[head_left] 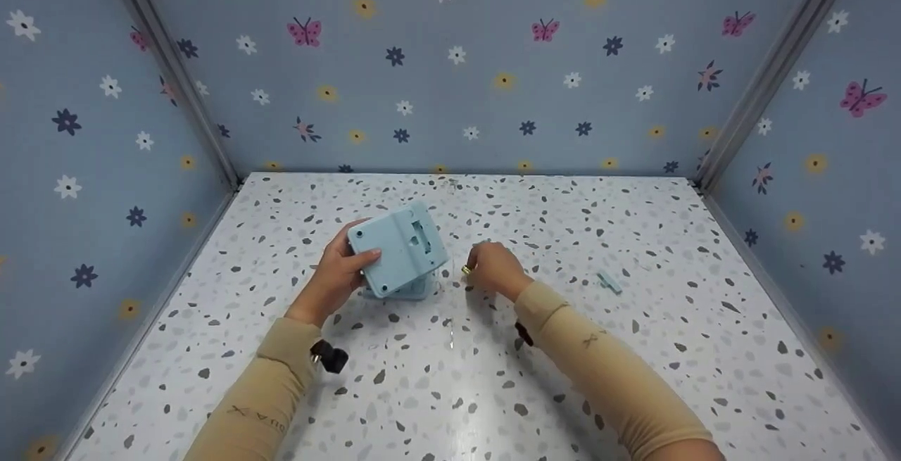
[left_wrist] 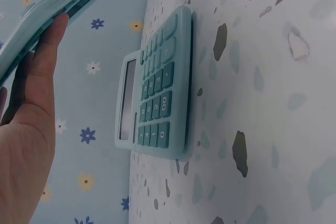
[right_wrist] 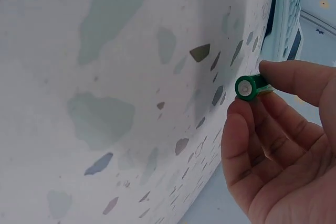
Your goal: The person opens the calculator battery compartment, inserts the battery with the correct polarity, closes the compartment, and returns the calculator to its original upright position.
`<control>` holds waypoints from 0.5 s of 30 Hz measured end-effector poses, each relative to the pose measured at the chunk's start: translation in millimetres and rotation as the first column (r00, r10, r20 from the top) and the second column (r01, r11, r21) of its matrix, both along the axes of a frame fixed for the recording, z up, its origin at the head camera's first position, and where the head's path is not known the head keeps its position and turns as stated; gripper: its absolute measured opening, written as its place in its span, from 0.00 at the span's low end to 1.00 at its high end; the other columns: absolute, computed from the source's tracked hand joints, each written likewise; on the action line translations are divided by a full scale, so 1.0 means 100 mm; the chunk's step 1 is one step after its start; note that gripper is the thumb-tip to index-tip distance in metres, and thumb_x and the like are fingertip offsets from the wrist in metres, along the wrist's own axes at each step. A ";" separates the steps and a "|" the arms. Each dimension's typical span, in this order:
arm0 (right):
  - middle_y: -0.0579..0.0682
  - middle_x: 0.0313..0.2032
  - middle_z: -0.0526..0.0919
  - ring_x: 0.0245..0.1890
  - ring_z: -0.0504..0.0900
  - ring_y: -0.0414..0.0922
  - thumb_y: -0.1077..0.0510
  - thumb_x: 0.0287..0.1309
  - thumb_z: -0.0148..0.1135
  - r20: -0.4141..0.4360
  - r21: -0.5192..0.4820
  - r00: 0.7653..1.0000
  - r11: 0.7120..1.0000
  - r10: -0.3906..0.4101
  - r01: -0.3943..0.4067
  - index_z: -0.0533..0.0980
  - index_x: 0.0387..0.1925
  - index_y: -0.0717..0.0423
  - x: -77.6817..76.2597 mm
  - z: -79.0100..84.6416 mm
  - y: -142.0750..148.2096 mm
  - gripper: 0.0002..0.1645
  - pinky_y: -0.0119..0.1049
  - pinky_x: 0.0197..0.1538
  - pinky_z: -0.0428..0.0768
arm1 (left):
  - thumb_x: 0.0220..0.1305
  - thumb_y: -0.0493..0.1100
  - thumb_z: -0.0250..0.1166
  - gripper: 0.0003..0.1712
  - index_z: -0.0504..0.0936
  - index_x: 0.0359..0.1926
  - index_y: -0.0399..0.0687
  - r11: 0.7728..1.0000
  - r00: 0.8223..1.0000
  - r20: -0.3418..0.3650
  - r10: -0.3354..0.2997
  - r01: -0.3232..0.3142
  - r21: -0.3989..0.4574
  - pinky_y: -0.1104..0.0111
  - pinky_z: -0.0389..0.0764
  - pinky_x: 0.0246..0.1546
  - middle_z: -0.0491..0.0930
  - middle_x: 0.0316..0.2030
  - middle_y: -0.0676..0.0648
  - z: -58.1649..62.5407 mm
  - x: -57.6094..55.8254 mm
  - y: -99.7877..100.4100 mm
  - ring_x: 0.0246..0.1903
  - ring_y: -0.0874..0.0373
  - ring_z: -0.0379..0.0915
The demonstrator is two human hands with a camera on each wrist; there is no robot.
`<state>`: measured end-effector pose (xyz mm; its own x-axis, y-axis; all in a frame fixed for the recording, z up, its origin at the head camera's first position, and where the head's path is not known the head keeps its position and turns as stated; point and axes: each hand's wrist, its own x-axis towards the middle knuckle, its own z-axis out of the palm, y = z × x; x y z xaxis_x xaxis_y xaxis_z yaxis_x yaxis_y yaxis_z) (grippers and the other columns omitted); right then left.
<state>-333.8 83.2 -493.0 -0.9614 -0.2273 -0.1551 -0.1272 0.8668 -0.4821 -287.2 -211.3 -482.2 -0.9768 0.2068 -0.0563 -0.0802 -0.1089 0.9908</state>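
Observation:
My left hand [head_left: 336, 272] grips a light blue calculator [head_left: 395, 258] tilted above the table, its back toward the head camera and thumb across it. An uncovered battery compartment [head_left: 422, 237] shows in that back. To its right, my right hand [head_left: 498, 268] pinches a small green and gold battery [right_wrist: 247, 88] between thumb and fingers, with one pale round end facing the wrist camera. Beneath the held calculator, a second light blue calculator [left_wrist: 167, 85] lies keys up on the table; in the head view it is mostly hidden.
A small light blue battery cover [head_left: 609, 282] lies on the speckled white table [head_left: 450, 390], right of the right hand. Blue flowered panels [head_left: 450, 60] enclose the table at the back and both sides, with grey posts [head_left: 176, 67] at the corners.

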 end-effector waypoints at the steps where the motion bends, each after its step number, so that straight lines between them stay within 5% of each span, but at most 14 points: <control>1: 0.54 0.41 0.90 0.38 0.84 0.49 0.61 0.63 0.75 0.000 -0.008 1.000 1.000 -0.007 0.007 0.88 0.41 0.58 -0.01 0.01 0.01 0.06 0.48 0.50 0.86 | 0.80 0.38 0.63 0.41 0.56 0.85 0.53 1.000 1.000 0.001 0.001 -0.001 0.004 0.40 0.75 0.72 0.60 0.82 0.40 0.00 0.00 0.01 0.78 0.40 0.63; 6: 0.53 0.38 0.90 0.35 0.83 0.47 0.64 0.61 0.74 -0.037 -0.049 0.999 0.999 -0.007 0.006 0.89 0.40 0.58 -0.03 0.07 0.10 0.06 0.43 0.43 0.84 | 0.79 0.37 0.63 0.40 0.57 0.84 0.53 1.000 1.000 0.004 -0.004 0.003 0.019 0.38 0.71 0.75 0.60 0.83 0.40 0.00 -0.01 0.04 0.79 0.40 0.62; 11: 0.53 0.33 0.88 0.25 0.81 0.43 0.64 0.61 0.73 -0.075 -0.149 0.997 0.989 0.007 -0.018 0.89 0.42 0.60 -0.02 0.13 0.21 0.08 0.35 0.29 0.78 | 0.79 0.37 0.63 0.38 0.59 0.83 0.52 1.000 1.000 -0.023 -0.011 0.011 0.011 0.43 0.77 0.72 0.63 0.81 0.40 0.01 -0.01 0.06 0.77 0.41 0.65; 15: 0.56 0.34 0.89 0.25 0.82 0.42 0.64 0.63 0.72 -0.117 -0.218 0.993 0.975 0.021 -0.046 0.88 0.45 0.62 0.00 0.21 0.28 0.09 0.34 0.28 0.79 | 0.80 0.37 0.63 0.37 0.60 0.82 0.52 1.000 0.999 -0.042 -0.015 0.015 0.001 0.49 0.82 0.67 0.66 0.79 0.41 0.02 -0.01 0.08 0.74 0.43 0.69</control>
<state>-333.5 111.2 -472.3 -0.9611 -0.2758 0.0119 -0.2191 0.7357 -0.6409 -288.5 -203.5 -479.8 -0.9751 0.2212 -0.0148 -0.0398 -0.1089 0.9933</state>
